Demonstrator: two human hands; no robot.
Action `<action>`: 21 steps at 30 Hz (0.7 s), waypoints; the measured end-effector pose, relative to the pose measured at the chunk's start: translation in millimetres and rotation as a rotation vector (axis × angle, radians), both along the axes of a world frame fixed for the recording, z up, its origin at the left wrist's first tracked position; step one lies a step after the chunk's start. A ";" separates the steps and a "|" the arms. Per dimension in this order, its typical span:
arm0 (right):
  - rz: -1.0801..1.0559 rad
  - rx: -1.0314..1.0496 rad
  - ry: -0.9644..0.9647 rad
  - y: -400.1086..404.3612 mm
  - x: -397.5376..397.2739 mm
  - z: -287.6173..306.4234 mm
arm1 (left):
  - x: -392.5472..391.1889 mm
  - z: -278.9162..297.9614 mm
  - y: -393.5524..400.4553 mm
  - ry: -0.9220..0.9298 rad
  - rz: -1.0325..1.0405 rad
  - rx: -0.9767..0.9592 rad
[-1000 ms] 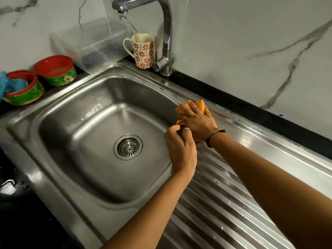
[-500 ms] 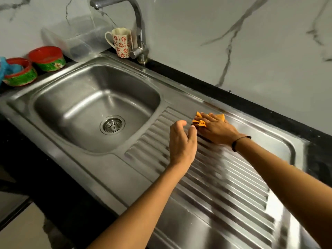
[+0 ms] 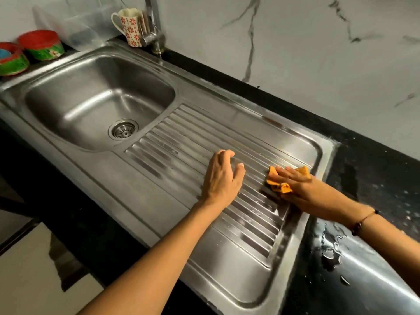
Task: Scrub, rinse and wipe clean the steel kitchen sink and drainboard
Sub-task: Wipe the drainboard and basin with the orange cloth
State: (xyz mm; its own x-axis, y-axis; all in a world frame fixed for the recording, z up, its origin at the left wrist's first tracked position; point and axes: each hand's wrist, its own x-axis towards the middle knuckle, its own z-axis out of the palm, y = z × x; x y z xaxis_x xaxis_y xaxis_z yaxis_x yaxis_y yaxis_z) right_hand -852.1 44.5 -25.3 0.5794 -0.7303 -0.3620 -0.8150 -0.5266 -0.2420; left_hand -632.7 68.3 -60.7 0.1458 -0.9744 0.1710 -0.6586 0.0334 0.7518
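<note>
The right hand (image 3: 302, 189) lies flat, fingers straight, pressing a crumpled orange cloth (image 3: 280, 186) onto the ribbed stainless-steel drainboard (image 3: 181, 153) near its far right corner. The left hand (image 3: 221, 178) hovers over the drainboard ribs just left of the cloth, fingers loosely curled, holding nothing. The steel sink basin (image 3: 91, 103) with round drain strainer (image 3: 123, 129) adjoins the drainboard's left end.

Counted one steel sink (image 3: 68, 71) with one drain strainer (image 3: 123, 129), one drainboard (image 3: 181, 142), one tap (image 3: 152, 23), one flowered mug (image 3: 129, 26), two red-and-green bowls (image 3: 42, 45) (image 3: 11, 62), one clear plastic tub (image 3: 75, 26), one orange cloth (image 3: 280, 186), two hands (image 3: 221, 176) (image 3: 305, 188).
</note>
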 end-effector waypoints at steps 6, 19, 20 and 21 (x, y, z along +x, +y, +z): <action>0.009 0.029 0.128 -17.2 10.0 0.0 | 9.0 -17.8 -27.3 -0.044 0.031 -0.059; 0.108 -0.138 -0.135 -79.5 96.8 -39.5 | -6.8 -19.1 -41.4 0.068 0.150 -0.082; 0.115 -0.156 -0.121 -88.0 111.1 -39.6 | -6.7 -18.6 -41.8 0.091 0.159 -0.080; 0.130 -0.154 -0.112 -94.6 120.4 -37.8 | -7.7 -16.5 -40.9 0.115 0.173 -0.087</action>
State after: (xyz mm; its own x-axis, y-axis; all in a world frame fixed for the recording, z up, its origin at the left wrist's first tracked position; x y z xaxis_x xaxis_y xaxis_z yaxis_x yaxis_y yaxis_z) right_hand -731.7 -50.1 -63.1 0.7029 -0.6883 -0.1797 -0.7100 -0.6635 -0.2357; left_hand -640.4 27.5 -77.2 0.3325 -0.9156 0.2259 -0.5701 -0.0043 0.8216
